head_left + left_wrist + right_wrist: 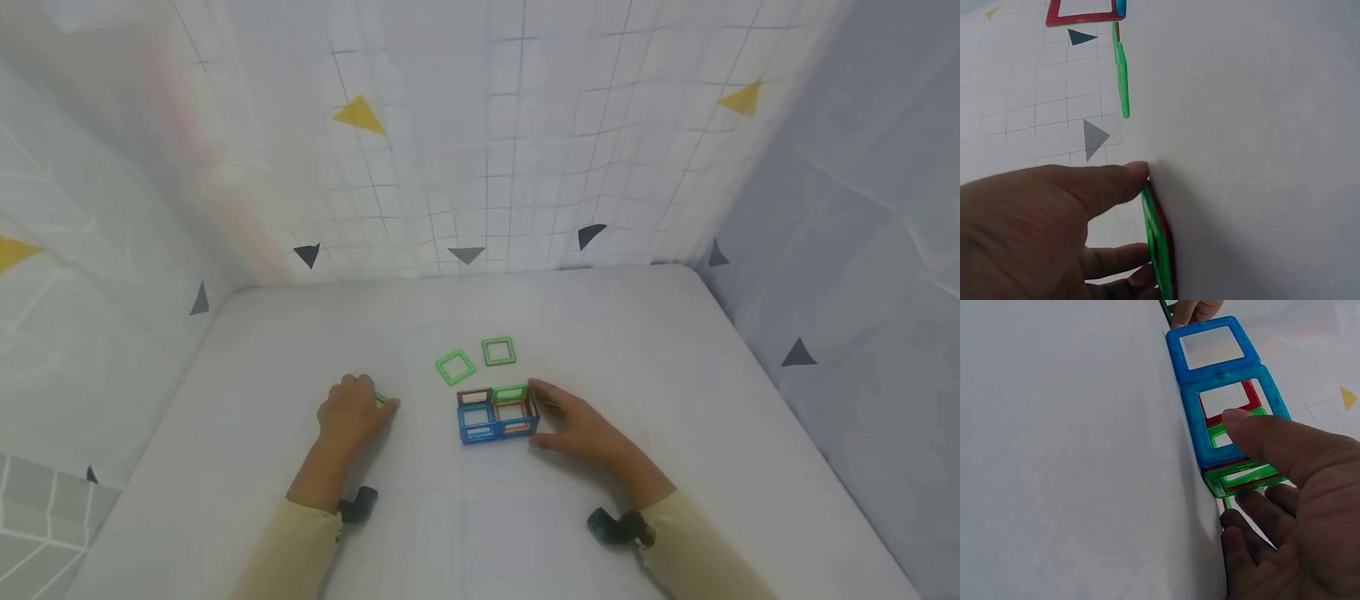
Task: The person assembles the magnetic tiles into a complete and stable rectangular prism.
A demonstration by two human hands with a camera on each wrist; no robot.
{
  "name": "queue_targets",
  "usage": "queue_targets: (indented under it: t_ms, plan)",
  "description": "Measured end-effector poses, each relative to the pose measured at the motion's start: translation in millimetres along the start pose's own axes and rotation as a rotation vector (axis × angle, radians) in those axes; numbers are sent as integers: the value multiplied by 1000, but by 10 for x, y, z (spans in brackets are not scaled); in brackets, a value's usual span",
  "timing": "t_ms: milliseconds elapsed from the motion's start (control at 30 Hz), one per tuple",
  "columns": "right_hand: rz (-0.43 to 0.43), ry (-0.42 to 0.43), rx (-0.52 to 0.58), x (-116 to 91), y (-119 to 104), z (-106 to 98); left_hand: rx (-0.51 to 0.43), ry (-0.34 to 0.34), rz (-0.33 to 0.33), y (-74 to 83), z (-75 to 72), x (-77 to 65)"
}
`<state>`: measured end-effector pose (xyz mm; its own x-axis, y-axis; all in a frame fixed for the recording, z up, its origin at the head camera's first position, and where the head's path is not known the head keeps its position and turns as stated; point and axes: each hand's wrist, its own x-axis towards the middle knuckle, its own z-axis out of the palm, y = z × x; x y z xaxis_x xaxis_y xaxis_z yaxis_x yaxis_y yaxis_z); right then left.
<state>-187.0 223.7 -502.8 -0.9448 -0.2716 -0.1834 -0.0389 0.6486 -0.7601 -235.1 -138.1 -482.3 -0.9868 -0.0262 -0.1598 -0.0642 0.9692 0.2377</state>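
So the left hand [351, 414] sat on the white table [675, 367] at about 9 o'clock from the build, fingers curled over a flat green square-frame plastic tile [381, 399]. In the left wrist view that tile [1157, 240] lay on the table with a dark red edge under it, thumb at its near corner and fingertips on its edge, so it was pinching the tile rather than lying flat.

The right hand [581, 427] was up against the little two-by-two block of blue, green and brown magnetic frame tiles [497, 414], at roughly 3 o'clock of it. Fingers mostly straight and relaxed; the index finger touched the far right corner and the thumb sat near the blue front wall. From the right wrist view the thumb [1260, 428] lay across a blue square [1235, 419], not really clamped on anything.

Two loose green square frames lay flat at 12 o'clock of the block, one to the left [455, 367] and one to the right [498, 351], close together but apart.
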Motion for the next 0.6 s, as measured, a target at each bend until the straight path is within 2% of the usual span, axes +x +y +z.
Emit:
queue_targets:
  t_ms: [167,267,433,600]
  plan:
    - [12,12,8,7,-22,19,-42,-28,-3,28,-7,-40]
    - [15,19,9,3,-52,30,-91,-23,17,55,-20,-60]
    - [29,37,-17,10,-46,43,-270,-22,55,108,-34,-86]
    - [31,47,-17,17,-12,50,-466,-66,66,145,-14,-147]
